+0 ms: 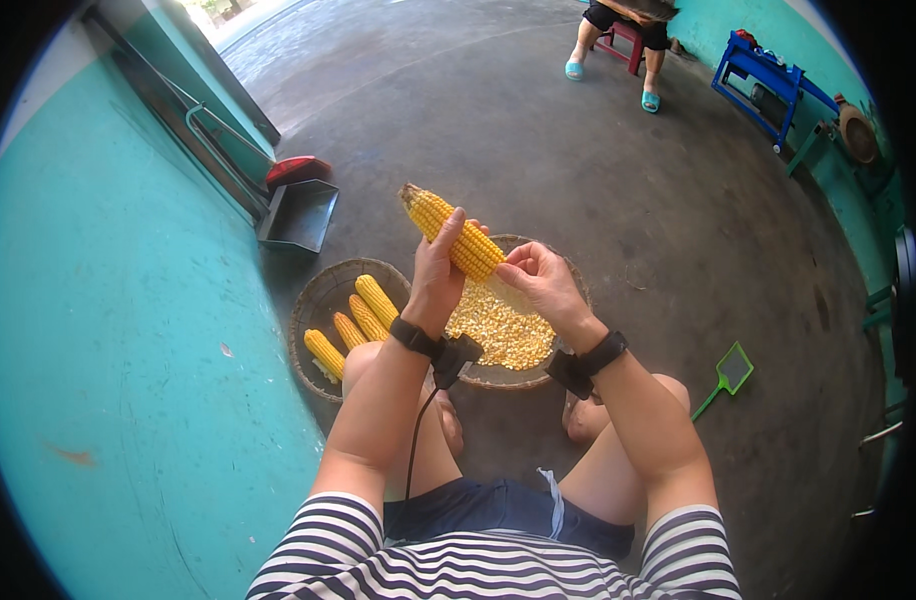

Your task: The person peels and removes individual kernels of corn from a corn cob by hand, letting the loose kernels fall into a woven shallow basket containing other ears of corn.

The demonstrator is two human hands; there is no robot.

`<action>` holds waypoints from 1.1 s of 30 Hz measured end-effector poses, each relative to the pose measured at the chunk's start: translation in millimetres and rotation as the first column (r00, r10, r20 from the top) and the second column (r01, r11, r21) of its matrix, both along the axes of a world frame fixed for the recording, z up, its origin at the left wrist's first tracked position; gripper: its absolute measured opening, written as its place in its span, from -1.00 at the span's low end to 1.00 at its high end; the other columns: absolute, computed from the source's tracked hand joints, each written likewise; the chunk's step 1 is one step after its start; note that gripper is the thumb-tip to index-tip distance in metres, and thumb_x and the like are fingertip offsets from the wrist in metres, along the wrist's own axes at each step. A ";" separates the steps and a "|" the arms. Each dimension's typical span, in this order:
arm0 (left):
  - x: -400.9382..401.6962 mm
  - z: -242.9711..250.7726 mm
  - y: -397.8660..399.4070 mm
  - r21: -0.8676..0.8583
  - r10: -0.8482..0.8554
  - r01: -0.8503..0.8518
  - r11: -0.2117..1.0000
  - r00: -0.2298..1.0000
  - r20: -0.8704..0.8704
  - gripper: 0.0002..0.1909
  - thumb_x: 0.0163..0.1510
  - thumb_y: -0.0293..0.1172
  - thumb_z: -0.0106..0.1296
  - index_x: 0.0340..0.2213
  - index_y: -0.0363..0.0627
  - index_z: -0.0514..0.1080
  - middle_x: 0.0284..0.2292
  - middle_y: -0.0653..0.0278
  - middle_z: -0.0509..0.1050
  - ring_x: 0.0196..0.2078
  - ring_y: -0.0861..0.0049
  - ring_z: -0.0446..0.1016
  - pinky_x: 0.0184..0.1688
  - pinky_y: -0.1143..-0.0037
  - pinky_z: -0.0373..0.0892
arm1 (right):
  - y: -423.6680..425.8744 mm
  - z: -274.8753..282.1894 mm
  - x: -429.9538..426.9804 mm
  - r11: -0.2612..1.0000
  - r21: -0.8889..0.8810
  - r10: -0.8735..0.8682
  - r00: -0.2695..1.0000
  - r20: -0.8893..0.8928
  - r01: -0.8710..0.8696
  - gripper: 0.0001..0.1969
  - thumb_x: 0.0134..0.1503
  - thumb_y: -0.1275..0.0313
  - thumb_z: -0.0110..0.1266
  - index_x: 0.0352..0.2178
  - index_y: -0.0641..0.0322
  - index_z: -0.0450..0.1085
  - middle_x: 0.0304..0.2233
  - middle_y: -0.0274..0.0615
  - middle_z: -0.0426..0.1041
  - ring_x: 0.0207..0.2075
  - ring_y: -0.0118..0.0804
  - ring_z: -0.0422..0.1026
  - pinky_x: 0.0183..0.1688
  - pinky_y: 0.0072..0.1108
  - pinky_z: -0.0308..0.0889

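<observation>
An ear of yellow corn (448, 226) slants in front of me, its brown end up to the left. My left hand (441, 262) is closed around its middle, thumb on top. The fingertips of my right hand (537, 279) touch the lower right end of the ear; whether they pinch a kernel I cannot tell. Below both hands, loose corn kernels (503, 330) lie in a round woven basket (495, 381). To its left, a second woven basket (302, 300) holds several whole ears of corn (376, 300), partly hidden by my left knee.
A metal dustpan (302, 214) stands by the turquoise wall (150, 300) at left. A green fly swatter (734, 369) lies on the floor at right. Farther off, another person (649, 67) sits on a red stool (623, 51), near a blue metal machine (762, 79) along the right wall.
</observation>
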State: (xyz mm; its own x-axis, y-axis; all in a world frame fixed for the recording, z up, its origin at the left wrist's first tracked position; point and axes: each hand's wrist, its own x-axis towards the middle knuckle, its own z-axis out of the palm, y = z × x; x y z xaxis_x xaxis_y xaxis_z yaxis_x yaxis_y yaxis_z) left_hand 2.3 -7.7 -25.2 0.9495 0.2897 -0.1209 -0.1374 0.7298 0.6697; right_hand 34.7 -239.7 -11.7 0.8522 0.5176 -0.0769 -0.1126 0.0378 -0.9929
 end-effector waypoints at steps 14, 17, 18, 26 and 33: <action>4.6 -5.8 3.1 -0.038 0.035 -0.036 0.999 0.999 -0.035 -0.55 0.57 -0.15 0.58 0.19 -0.11 0.58 0.00 0.16 0.74 0.10 0.20 0.83 0.15 0.13 0.80 | 2.6 3.2 -5.5 0.951 -0.193 -0.048 0.734 0.677 0.240 -0.78 0.49 0.40 0.61 -0.09 0.25 0.65 -0.13 -0.14 0.79 -0.10 -0.15 0.76 0.06 -0.24 0.66; 5.2 -8.8 4.0 -0.041 0.055 -0.057 0.998 0.998 -0.039 -0.56 0.56 -0.18 0.59 0.19 -0.11 0.59 0.01 0.15 0.74 0.10 0.20 0.82 0.15 0.12 0.80 | 7.0 13.4 -13.7 0.904 -0.233 0.033 0.486 0.874 0.359 -0.82 0.44 0.43 0.57 -0.09 0.23 0.68 -0.09 -0.05 0.78 0.07 0.19 0.74 0.26 -0.06 0.61; 5.5 -8.5 2.7 -0.044 0.056 -0.057 0.997 0.998 -0.039 -0.57 0.56 -0.19 0.59 0.19 -0.11 0.59 0.01 0.15 0.74 0.10 0.20 0.82 0.15 0.12 0.79 | 7.6 13.4 -13.7 0.901 -0.232 0.035 0.472 0.881 0.367 -0.82 0.46 0.42 0.57 -0.08 0.24 0.68 -0.09 -0.04 0.78 0.05 0.18 0.76 0.23 -0.06 0.62; 4.7 -7.1 6.5 -0.117 0.046 -0.053 0.992 0.997 -0.068 -0.59 0.57 -0.18 0.58 0.19 -0.09 0.62 0.02 0.13 0.76 0.19 0.11 0.81 0.31 0.02 0.75 | -0.2 15.4 -0.1 0.904 -0.247 -0.146 0.793 0.591 0.350 -0.76 0.56 0.31 0.54 -0.09 0.27 0.67 -0.15 0.00 0.82 -0.07 0.10 0.82 0.06 -0.10 0.66; 2.3 -1.1 1.7 -0.110 0.017 -0.023 0.994 0.999 -0.050 -0.59 0.57 -0.17 0.57 0.21 -0.07 0.63 0.04 0.12 0.77 0.23 0.08 0.81 0.35 -0.01 0.75 | -4.0 -0.4 13.3 0.868 -0.284 -0.178 0.788 0.589 0.408 -0.70 0.58 0.22 0.55 -0.03 0.28 0.71 -0.15 -0.02 0.84 -0.13 0.00 0.82 0.01 -0.13 0.66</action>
State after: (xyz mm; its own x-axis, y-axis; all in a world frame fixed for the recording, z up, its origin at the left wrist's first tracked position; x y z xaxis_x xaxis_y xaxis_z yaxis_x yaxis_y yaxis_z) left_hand 4.7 -5.9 -26.3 0.9358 0.2906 -0.1996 -0.1214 0.7971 0.5915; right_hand 48.0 -243.7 -12.1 0.9184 0.2617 0.2967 0.3838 -0.4078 -0.8285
